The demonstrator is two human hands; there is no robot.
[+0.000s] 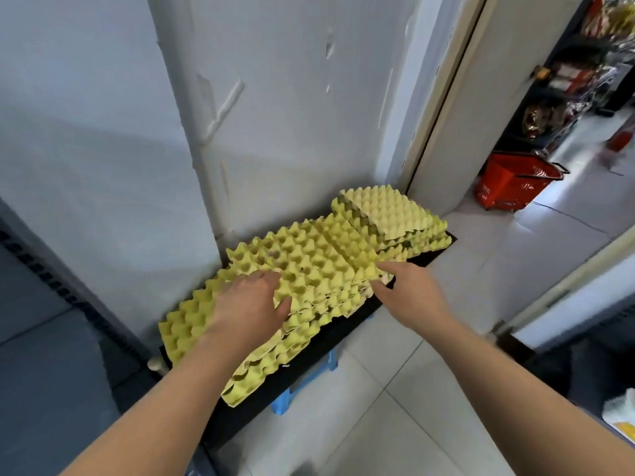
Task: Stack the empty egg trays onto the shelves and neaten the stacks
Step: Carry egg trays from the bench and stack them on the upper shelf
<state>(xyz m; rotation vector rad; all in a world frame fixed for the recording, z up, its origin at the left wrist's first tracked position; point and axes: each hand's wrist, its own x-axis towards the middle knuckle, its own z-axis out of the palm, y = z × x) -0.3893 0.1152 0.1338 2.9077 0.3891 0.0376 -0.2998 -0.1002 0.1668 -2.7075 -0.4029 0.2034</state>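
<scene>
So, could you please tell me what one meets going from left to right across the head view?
Leftmost yellow pulp egg tray → left hand → right hand → red plastic shopping basket.

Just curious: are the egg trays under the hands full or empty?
Empty: the top yellow egg tray shows only bare cups, with no eggs in them.
</scene>
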